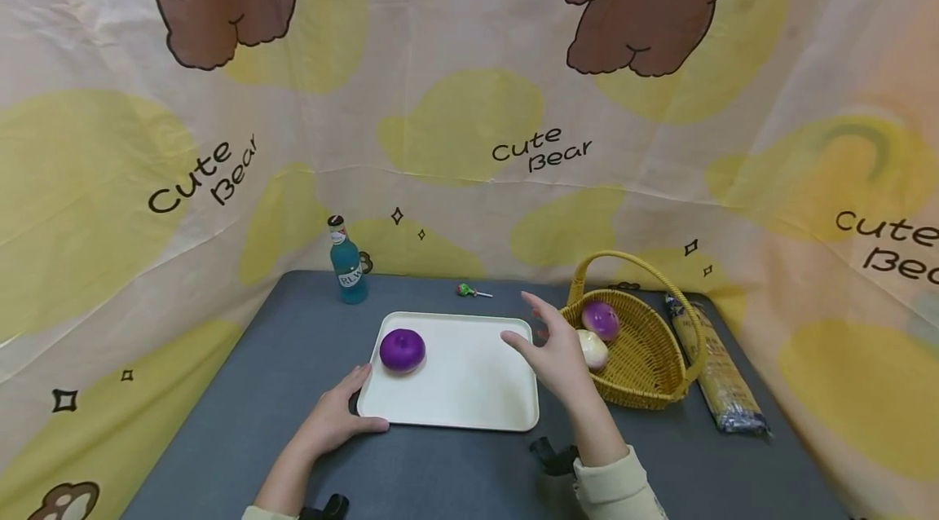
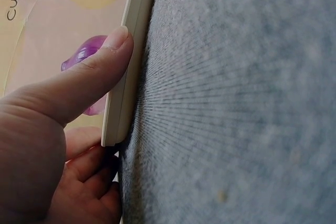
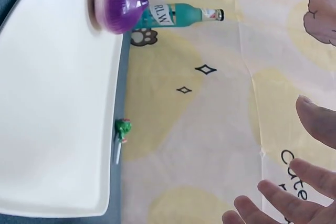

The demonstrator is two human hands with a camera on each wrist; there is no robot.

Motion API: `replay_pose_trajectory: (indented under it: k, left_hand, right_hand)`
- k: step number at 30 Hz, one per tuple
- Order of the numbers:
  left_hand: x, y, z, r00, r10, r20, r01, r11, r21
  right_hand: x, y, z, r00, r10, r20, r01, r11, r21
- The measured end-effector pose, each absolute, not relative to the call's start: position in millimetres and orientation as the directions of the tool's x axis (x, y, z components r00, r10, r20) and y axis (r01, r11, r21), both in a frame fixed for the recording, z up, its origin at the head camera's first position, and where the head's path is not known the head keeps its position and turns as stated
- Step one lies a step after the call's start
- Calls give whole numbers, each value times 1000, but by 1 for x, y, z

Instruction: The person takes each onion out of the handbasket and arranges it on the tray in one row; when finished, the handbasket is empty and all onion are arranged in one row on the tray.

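Currently the person's left hand (image 1: 333, 420) is resting on the dark grey worktop (image 1: 455, 471) at the near left corner of the cream tray (image 1: 469, 390). In the left wrist view the thumb (image 2: 92, 80) is pressing against the tray's rim while the other fingers (image 2: 92, 174) are curling at the corner below it, so this grip is holding the tray's edge.

One purple onion (image 1: 402, 350) is sitting on the tray near its left side, well apart from the right hand. In the right wrist view this onion (image 3: 116, 4) is lying at the far end of the tray (image 3: 52, 129).

The right hand (image 1: 559, 353) is hovering above the gap between the tray's right edge and the wicker basket (image 1: 653, 377), fingers spread and relaxed. Its grip is holding nothing; the right wrist view is showing the loose fingertips (image 3: 273, 195) against the backdrop.

Inside the basket, a second purple onion (image 1: 600, 319) and a white onion (image 1: 592, 349) are lying side by side, just beyond the right hand.

At the back of the worktop, a blue bottle (image 1: 347, 262) is standing upright and a small lollipop (image 1: 469, 290) is lying flat. A wrapped packet of noodles (image 1: 715, 365) is lying to the right of the basket.
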State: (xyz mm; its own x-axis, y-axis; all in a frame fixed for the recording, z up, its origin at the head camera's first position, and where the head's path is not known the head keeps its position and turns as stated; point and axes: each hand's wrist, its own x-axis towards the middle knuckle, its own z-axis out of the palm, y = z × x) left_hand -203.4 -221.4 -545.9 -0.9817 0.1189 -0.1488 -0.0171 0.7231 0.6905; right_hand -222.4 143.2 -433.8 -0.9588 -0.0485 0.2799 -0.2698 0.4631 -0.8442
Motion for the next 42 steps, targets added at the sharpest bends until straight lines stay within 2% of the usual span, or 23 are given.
replay_pose_trajectory:
  k: [14, 29, 35, 42]
  left_hand:
    - [-206, -223, -549, -983, 119, -139, -12, 714, 700]
    - [-205, -223, -549, -984, 118, -134, -10, 715, 699]
    - [-203, -223, -546, -983, 122, -135, -10, 704, 710]
    - [-203, -223, -546, -983, 126, -131, -4, 709, 705]
  right_hand:
    - [-219, 169, -439, -967, 36, 251, -200, 502, -842]
    - [-222, 206, -454, -975, 93, 201, -143, 430, -891]
    - [-228, 219, -462, -971, 125, 202, -125, 454, -882]
    - [-234, 232, -473, -978, 152, 146, -57, 477, -877]
